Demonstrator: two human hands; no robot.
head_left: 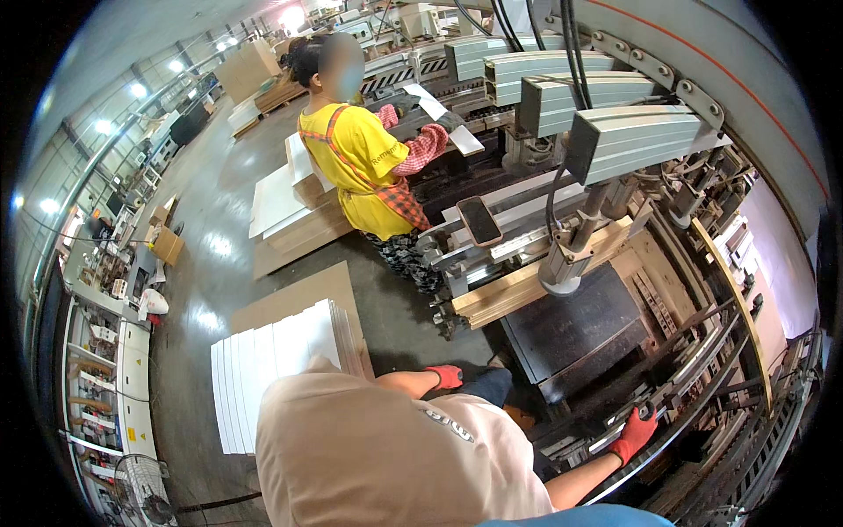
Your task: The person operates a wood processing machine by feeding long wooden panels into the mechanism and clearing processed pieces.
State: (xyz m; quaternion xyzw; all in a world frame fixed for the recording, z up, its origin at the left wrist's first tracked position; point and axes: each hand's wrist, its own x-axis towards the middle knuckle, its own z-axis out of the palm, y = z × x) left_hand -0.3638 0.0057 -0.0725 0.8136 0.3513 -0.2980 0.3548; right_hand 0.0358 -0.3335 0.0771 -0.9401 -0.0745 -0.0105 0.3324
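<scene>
My left hand [447,377], in a red glove, is beside my dark-trousered thigh. Its fingers do not show clearly enough to tell whether they are curled, and no object shows in it. Farther right, my right hand [634,435], also red-gloved, reaches down to the machine's lower rail. Its fingers close around a black knob [647,410] on a metal fitting there. Ahead of me is a dark flat plate [575,325] on the machine. A stack of thin wooden strips [527,285] lies along its far edge, beneath a round-footed press cylinder [566,268].
A co-worker [360,167] in a yellow shirt holds white strips [464,140] at the machine. A phone [479,220] rests on the frame. White panels [272,373] are stacked at left. Grey beams [641,140] overhang on the right. A fan [145,492] stands lower left.
</scene>
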